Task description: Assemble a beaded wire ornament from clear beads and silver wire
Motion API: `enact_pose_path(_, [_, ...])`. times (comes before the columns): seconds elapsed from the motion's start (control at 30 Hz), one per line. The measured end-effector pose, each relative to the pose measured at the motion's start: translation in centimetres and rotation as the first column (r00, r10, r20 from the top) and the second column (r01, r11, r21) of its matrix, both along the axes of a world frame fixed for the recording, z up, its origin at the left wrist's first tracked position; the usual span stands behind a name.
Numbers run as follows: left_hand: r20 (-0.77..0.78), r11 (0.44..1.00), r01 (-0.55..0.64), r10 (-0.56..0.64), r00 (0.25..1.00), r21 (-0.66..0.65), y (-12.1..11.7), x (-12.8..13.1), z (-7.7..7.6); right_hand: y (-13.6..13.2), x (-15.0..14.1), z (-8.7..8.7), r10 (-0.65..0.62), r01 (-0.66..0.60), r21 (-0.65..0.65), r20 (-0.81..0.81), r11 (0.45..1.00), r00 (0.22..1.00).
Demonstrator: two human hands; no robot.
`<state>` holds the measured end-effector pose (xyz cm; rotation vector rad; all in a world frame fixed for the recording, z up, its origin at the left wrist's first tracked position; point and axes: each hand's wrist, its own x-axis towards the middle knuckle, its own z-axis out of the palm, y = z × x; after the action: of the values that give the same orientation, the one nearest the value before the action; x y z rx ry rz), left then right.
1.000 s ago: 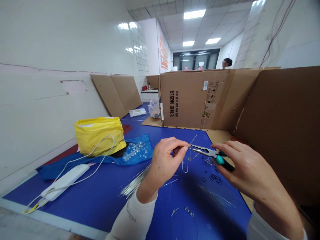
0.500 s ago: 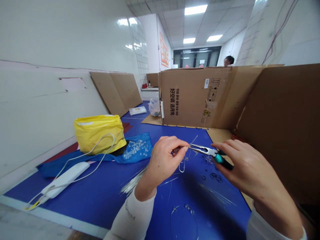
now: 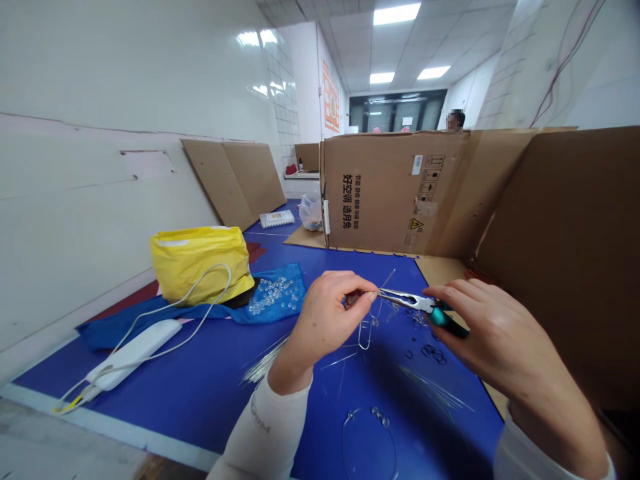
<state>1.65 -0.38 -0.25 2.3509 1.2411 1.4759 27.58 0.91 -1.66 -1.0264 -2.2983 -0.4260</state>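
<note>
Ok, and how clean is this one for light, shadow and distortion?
Head view: lamp glare on the glossy wall; a dark shadow on the table beside the right hand; wide-angle stretching toward the edges; thin wires look soft.

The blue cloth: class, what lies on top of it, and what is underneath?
Clear beads lie on the blue cloth, and a white cable crosses it. The yellow bag hides part. Whatever is underneath cannot be seen; the cloth covers it.
</note>
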Motion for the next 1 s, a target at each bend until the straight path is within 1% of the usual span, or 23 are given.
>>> enact_pose_path(0.1, [0.019,0.998,0.034,-0.033,0.999,-0.048,0.0,-0.2,0.2,0.0,-0.1,0.0,0.01,-0.01,-0.007,0.0,1.0,1.0])
enact_pose_path(0.27, [0.08,0.983,0.13,-0.12,0.99,-0.132,0.3,-0.8,0.4,0.2,-0.2,0.0,0.038,-0.038,-0.017,0.004,0.999,0.999])
enact_pose_path(0.4, [0.096,0.975,0.15,-0.135,0.986,-0.167,0.5,-1.1,0.4,0.5,-0.3,0.0,0.052,-0.052,-0.029,0.007,0.998,0.999])
enact_pose_path(0.7, [0.111,0.967,0.178,-0.16,0.981,-0.181,0.8,-1.3,0.4,0.5,-0.4,0.0,0.1,-0.105,-0.106,-0.056,0.989,0.993])
enact_pose_path(1.0, [0.143,0.964,0.195,-0.17,0.975,-0.18,1.0,-1.5,0.4,1.0,-0.9,0.4,0.155,-0.184,-0.215,-0.147,0.959,0.977])
